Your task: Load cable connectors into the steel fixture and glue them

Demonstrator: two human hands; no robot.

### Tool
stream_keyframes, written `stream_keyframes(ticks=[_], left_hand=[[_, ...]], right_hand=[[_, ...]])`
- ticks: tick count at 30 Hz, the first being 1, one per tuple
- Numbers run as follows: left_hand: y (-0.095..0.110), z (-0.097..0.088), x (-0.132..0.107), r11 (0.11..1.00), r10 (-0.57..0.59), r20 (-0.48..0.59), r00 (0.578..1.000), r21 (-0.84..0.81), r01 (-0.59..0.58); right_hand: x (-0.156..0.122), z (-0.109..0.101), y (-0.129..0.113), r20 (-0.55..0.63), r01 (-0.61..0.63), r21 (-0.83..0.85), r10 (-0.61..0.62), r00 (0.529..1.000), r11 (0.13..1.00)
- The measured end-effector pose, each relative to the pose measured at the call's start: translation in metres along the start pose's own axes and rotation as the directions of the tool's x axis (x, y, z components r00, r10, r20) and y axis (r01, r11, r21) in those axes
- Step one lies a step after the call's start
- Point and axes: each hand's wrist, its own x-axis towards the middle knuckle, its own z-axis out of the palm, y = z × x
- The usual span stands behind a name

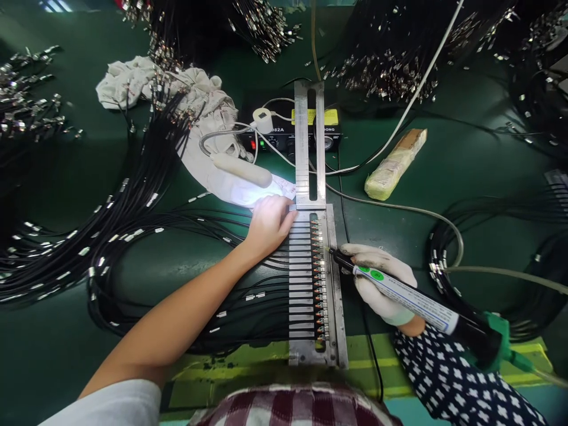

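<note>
My bare left hand (pixel 269 223) rests fingers-down on the upper left of a slotted metal jig (pixel 302 296), pressing black cables (pixel 248 296) laid in its slots. My right hand (pixel 379 281), in a white glove, grips a pen-shaped dispensing tool (pixel 408 299) with a black needle tip. The tip touches the row of copper-coloured cable ends (pixel 318 278) along the jig's right side, near the upper part of the row.
Large bundles of black cables with silver ends (pixel 110 219) lie left and right. A small lamp (pixel 242 168) shines by a white cloth (pixel 199 100). A black control box (pixel 288 133), a tan wrapped block (pixel 394 163) and a hose (pixel 444 222) lie behind.
</note>
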Motion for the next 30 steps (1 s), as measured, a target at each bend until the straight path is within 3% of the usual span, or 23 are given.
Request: stream_keyframes(ticks=[13, 30], left_hand=[[0.0003, -0.0006, -0.0003, 1.0, -0.004, -0.001, 1.0, 0.009, 0.004], [-0.0008, 0.0, -0.0001, 1.0, -0.008, 0.014, 1.0, 0.008, 0.008]], right_hand=[[-0.001, 0.0045, 0.002, 0.045, -0.06, -0.024, 0.061, 0.997, 0.998], [-0.0035, 0.0029, 0.0037, 0.06, -0.011, -0.009, 0.012, 0.998, 1.0]])
